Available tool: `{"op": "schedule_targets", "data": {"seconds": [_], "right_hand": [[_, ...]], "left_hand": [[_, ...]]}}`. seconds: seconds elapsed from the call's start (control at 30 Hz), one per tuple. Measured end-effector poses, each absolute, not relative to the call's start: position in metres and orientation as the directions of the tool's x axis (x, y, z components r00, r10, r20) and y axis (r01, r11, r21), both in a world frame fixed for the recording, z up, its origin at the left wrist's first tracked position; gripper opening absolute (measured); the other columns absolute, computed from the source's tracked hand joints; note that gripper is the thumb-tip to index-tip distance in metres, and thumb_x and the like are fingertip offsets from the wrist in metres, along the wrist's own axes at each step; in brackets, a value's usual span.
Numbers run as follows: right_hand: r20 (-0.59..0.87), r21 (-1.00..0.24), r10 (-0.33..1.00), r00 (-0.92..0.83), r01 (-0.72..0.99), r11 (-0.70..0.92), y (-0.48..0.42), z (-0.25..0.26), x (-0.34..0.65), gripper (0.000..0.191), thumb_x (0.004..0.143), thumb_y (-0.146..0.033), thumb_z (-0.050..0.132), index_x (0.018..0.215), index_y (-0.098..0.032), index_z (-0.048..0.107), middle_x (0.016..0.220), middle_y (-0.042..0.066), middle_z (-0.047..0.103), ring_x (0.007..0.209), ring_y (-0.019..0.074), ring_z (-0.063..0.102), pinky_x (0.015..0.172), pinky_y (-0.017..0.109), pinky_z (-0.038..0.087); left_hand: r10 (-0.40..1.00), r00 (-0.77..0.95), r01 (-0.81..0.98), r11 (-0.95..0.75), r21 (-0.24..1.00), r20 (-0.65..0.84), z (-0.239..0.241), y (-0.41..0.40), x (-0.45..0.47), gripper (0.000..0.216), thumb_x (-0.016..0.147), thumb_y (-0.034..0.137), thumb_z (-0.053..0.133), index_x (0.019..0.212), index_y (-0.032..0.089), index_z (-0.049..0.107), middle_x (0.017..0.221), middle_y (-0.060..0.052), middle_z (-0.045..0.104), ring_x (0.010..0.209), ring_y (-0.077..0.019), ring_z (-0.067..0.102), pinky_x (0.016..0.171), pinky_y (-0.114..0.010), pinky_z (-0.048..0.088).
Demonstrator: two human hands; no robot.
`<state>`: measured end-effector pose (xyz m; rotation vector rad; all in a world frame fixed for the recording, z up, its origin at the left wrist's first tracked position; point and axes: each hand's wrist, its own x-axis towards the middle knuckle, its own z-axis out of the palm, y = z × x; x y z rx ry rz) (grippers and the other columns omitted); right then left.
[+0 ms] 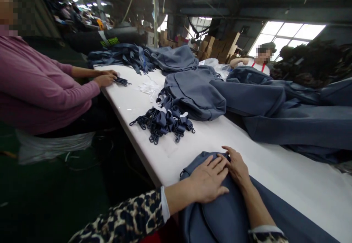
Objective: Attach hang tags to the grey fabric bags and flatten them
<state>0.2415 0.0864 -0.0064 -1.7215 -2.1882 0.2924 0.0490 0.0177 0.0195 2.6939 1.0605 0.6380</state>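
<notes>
A dark blue-grey bag (pixel 220 217) lies in front of me at the near part of the white table. My left hand (pixel 207 180) rests flat on its top, fingers stretched and the thumb apart. At the bag's far right edge is my right hand (pixel 236 166), its index finger extended and the other fingers bent against the fabric. Whether the right fingertips pinch the edge is hard to see. Beyond the bag sits a heap of dark blue straps with clips (pixel 167 120), touched by neither hand.
More blue-grey bags (pixel 195 92) are piled along the white table (pixel 140 140). Loose straps (pixel 123 56) lie at its far end. On the left a person in a pink top (pixel 44 85) holds a small dark object (pixel 122 81). Another person (pixel 260 65) stands behind the bags.
</notes>
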Motion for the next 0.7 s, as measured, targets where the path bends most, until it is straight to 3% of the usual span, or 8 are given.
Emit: {"op": "schedule_targets", "data": {"seconds": [0.1,0.27,0.33,0.43,0.57,0.7], "right_hand": [[0.155,-0.274,0.956,-0.247,0.919,0.282,0.084,-0.006,0.237,0.047,0.098,-0.053,0.032,0.127,-0.024,0.053,0.119,0.010,0.061,0.109,0.0281,0.054,0.092,0.044,0.043],[0.074,-0.248,0.977,-0.202,0.945,0.214,0.071,0.025,0.221,0.042,0.101,-0.044,0.035,0.130,-0.020,0.054,0.128,0.013,0.059,0.115,0.0280,0.052,0.096,0.046,0.042],[0.039,-0.238,0.980,-0.194,0.951,0.198,0.065,0.051,0.225,0.044,0.097,-0.041,0.047,0.135,-0.019,0.050,0.137,0.015,0.053,0.122,0.0297,0.049,0.099,0.047,0.039],[-0.024,-0.239,0.966,-0.257,0.940,0.244,0.038,0.104,0.245,0.041,0.089,-0.035,0.064,0.128,-0.024,0.058,0.134,0.008,0.057,0.122,0.0257,0.050,0.103,0.040,0.039],[0.012,-0.252,0.927,-0.374,0.896,0.365,-0.056,0.172,0.282,0.041,0.093,-0.043,0.056,0.130,-0.026,0.057,0.126,0.006,0.062,0.115,0.0223,0.056,0.101,0.039,0.042],[0.086,-0.276,0.972,-0.217,0.933,0.232,-0.181,0.175,0.315,0.038,0.096,-0.047,0.049,0.129,-0.032,0.056,0.129,0.004,0.060,0.120,0.0219,0.054,0.103,0.042,0.043]], "left_hand": [[0.657,0.691,0.627,-0.752,0.202,0.302,0.000,0.009,0.049,0.073,0.095,0.061,0.035,0.150,0.015,0.028,0.160,-0.012,0.022,0.149,-0.0276,0.013,0.121,-0.046,0.010],[0.639,0.711,0.640,-0.761,0.107,0.294,-0.012,0.016,0.047,0.076,0.094,0.063,0.036,0.154,0.019,0.021,0.163,-0.008,0.012,0.150,-0.0267,0.010,0.121,-0.048,0.010],[0.635,0.716,0.644,-0.761,0.076,0.290,-0.013,0.018,0.049,0.075,0.094,0.061,0.036,0.155,0.019,0.019,0.163,-0.006,0.010,0.150,-0.0271,0.008,0.121,-0.050,0.009],[0.622,0.733,0.638,-0.769,0.039,0.276,-0.017,0.020,0.050,0.074,0.095,0.059,0.036,0.154,0.018,0.021,0.162,-0.007,0.014,0.150,-0.0284,0.007,0.121,-0.051,0.009],[0.621,0.745,0.638,-0.770,0.013,0.246,-0.019,0.020,0.049,0.074,0.095,0.059,0.035,0.154,0.018,0.022,0.162,-0.007,0.016,0.149,-0.0294,0.010,0.120,-0.052,0.010],[0.620,0.746,0.641,-0.767,-0.011,0.245,-0.018,0.021,0.049,0.075,0.094,0.060,0.035,0.154,0.017,0.022,0.162,-0.007,0.017,0.149,-0.0297,0.010,0.120,-0.052,0.010]]}}
